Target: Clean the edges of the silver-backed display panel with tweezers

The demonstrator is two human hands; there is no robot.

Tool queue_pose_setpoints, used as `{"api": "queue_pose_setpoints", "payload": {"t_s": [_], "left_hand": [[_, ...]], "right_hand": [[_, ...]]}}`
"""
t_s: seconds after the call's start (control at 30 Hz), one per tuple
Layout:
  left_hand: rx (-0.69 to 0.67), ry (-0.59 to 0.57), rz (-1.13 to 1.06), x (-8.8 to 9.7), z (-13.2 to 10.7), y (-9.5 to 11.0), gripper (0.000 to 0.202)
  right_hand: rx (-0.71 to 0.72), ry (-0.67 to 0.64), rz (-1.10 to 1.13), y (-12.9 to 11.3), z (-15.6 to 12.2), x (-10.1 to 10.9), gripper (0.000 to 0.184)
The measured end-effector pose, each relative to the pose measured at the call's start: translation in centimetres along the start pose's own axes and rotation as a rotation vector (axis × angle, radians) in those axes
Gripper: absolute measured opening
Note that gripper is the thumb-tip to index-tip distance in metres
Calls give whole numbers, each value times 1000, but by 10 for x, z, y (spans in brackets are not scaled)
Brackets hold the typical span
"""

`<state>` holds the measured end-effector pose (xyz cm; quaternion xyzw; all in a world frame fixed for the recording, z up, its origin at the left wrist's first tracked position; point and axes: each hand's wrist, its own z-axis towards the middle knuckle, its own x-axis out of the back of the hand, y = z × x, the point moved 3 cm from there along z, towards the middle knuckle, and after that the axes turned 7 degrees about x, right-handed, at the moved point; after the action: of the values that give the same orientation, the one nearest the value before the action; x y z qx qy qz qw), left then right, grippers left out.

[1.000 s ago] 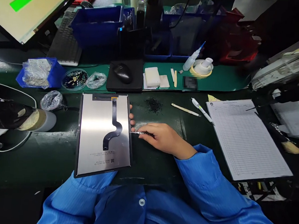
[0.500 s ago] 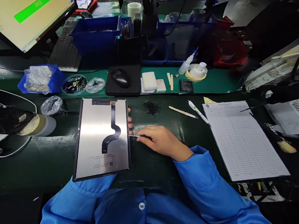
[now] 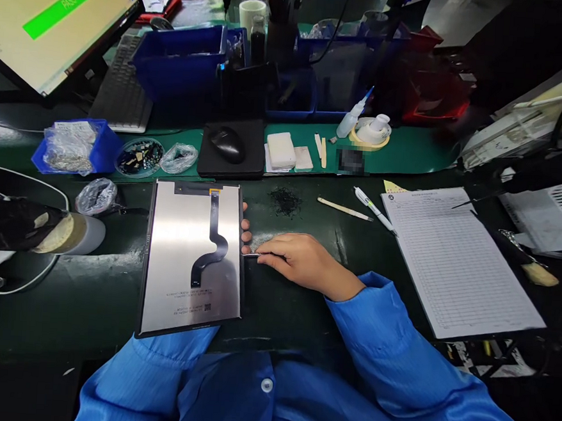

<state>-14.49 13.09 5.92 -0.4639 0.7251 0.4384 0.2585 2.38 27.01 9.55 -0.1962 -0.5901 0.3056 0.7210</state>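
A silver display panel (image 3: 182, 248) with a black flex cable (image 3: 213, 241) running down its back is held tilted above the dark bench. My left hand (image 3: 246, 228) is under the panel; only its fingertips show, curled round the right edge. My right hand (image 3: 301, 263) rests on the bench just right of the panel, pinching thin metal tweezers (image 3: 253, 255) whose tips touch the panel's right edge.
A paper form (image 3: 455, 261) lies at the right, with a pen (image 3: 374, 210) and a thin stick (image 3: 343, 209) left of it. A mouse (image 3: 226, 144), blue bins (image 3: 181, 53), a dish of parts (image 3: 139, 157), a glue bottle (image 3: 352, 118) and a monitor (image 3: 54, 15) line the back.
The view has shifted slightly. Both hands, the panel and the tweezers keep almost the same pose.
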Motion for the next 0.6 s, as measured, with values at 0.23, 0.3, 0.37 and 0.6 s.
{"api": "queue_pose_setpoints", "payload": {"t_s": [0.23, 0.3, 0.37, 0.6], "left_hand": [[66, -7, 4, 2, 4, -2, 42], [73, -15, -5, 1, 6, 0, 40], [80, -15, -4, 0, 7, 4, 40], [64, -18, -1, -2, 5, 5, 47]], "right_hand": [[-92, 26, 104, -2, -1, -1, 12], [-59, 23, 90, -2, 0, -1, 10], [-13, 12, 56, -2, 0, -1, 12], [-106, 4, 110, -3, 0, 1, 14]]}}
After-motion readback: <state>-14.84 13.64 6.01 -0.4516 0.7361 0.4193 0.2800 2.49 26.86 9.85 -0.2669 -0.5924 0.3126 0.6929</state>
